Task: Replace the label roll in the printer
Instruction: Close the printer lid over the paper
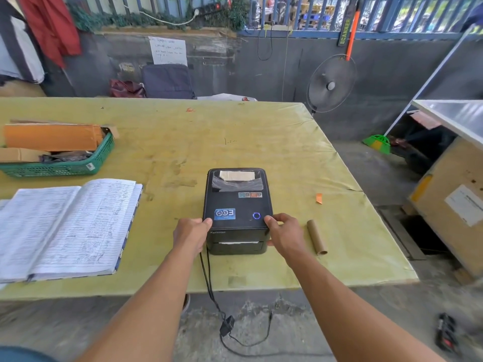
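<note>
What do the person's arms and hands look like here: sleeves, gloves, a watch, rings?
Both forearms are bare right up to the frame edge; no sleeves show. The left hand and right hand wear no gloves. No watch, bracelet or ring is visible on either wrist or on the fingers that show. A bit of teal cloth sits at the bottom left corner, possibly clothing.

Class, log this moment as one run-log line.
printer: lid closed, light on | left hand, right hand: gripping its sides | cardboard core: on table, right of printer

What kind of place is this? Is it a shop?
Probably a warehouse's packing area, half outdoors. A label printer sits on a worn work table beside a handwritten logbook, with a barred fence behind.
</note>
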### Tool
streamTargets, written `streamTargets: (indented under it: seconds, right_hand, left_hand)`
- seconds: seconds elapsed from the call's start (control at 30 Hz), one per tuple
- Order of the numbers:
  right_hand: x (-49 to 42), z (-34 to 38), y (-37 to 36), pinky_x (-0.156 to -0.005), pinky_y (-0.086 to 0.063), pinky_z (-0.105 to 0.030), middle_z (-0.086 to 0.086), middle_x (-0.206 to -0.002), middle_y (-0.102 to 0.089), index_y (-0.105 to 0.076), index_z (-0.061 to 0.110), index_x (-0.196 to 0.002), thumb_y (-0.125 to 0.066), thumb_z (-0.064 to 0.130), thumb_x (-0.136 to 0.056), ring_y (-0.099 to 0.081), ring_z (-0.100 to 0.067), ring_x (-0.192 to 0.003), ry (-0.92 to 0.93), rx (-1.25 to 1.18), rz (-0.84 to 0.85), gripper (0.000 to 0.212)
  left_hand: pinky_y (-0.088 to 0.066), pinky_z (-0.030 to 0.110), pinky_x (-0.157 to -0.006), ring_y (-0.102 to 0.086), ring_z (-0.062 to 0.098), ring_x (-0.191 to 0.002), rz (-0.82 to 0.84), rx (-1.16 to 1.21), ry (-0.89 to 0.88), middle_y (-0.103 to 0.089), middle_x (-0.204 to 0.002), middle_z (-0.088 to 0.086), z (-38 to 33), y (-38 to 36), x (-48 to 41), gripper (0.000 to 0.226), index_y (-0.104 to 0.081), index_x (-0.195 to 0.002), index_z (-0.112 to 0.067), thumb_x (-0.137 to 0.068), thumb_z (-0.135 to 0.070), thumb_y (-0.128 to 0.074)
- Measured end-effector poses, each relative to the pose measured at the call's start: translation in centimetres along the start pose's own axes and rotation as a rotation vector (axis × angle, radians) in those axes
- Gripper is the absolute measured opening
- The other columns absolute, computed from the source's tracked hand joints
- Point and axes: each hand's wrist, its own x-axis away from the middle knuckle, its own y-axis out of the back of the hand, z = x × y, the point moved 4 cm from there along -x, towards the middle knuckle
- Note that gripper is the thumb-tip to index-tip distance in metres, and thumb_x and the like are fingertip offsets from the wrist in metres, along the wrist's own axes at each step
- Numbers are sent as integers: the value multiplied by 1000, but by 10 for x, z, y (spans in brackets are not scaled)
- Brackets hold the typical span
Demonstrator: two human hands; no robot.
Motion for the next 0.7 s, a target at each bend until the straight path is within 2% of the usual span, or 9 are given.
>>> streamTargets:
  seconds: [0.07,0.1,0.17,0.2,0.3,0.37,0.43,0.53,0.7]
  right_hand:
    - [0,0,-1,-90,-55,-49,-11,-102,-74,-65,15,-116,-58,40,-95,-71,-37,-91,-8,0,-5,34]
    - [0,0,-1,-90,-55,-50,-11,-103,-74,-65,15,-116,-58,40,-95,-71,-37,-91,-10,0,-5,34]
    - [-1,0,-1,-90,-55,-50,-11,-102,-74,-65,15,-116,-58,40,-95,-71,-37,-91,-6,4,-4,34]
    - [-1,0,-1,-89,-55,-50,-11,-100,-74,-65,15,-116,-58,40,-95,-72,-36,-89,-6,4,-5,33]
    - [-1,-1,0,-87,-56,-50,-7,-91,-74,-66,16,-115,-58,40,-94,-73,-33,-82,-11,-7,-18,32]
    - [0,-2,-1,-87,-57,-50,-5,-89,-73,-65,17,-114,-58,39,-94,-74,-32,-79,-10,-16,-19,31]
    - [1,-2,-1,-86,-57,-49,-5,-89,-73,-65,16,-115,-58,39,-95,-74,-33,-79,-13,-27,-19,31]
    - [2,-2,-1,-82,-58,-44,-6,-90,-73,-65,16,-117,-57,38,-96,-74,-33,-77,-26,-37,-15,31]
    - [4,-2,-1,-85,-57,-46,-2,-84,-70,-63,19,-120,-55,40,-97,-74,-32,-77,-49,-34,-11,31]
  left_hand:
    - [-49,36,-68,-56,26,-74,-6,3,-7,-62,-91,10,-2,0,2,14,-68,-93,-11,-90,-25,-67]
    - [-50,35,-69,-59,26,-76,-6,11,-7,-64,-95,11,-1,0,2,26,-68,-110,-9,-90,-26,-68]
    - [-52,36,-70,-61,27,-79,-4,8,-14,-65,-98,10,-2,-1,4,35,-65,-120,-8,-91,-26,-67]
    - [-52,37,-71,-61,27,-79,-10,-1,-23,-63,-96,10,-1,-1,5,31,-66,-117,-9,-91,-27,-67]
    - [-54,40,-76,-62,28,-82,-24,-13,-32,-61,-94,8,-2,0,6,12,-64,-85,-17,-91,-27,-65]
    - [-56,43,-82,-65,29,-88,-32,-27,-34,-63,-97,9,-1,0,4,9,-66,-86,-19,-91,-26,-66]
    - [-55,43,-83,-65,28,-88,-35,-32,-36,-64,-99,10,-1,0,4,10,-68,-88,-18,-91,-27,-66]
    - [-57,43,-78,-59,26,-78,-65,-59,-44,-60,-89,8,-1,1,1,35,-49,-60,-24,-91,-26,-65]
    - [-53,38,-70,-56,25,-74,-71,-64,-40,-58,-86,8,-2,2,2,40,-42,-58,-24,-91,-26,-65]
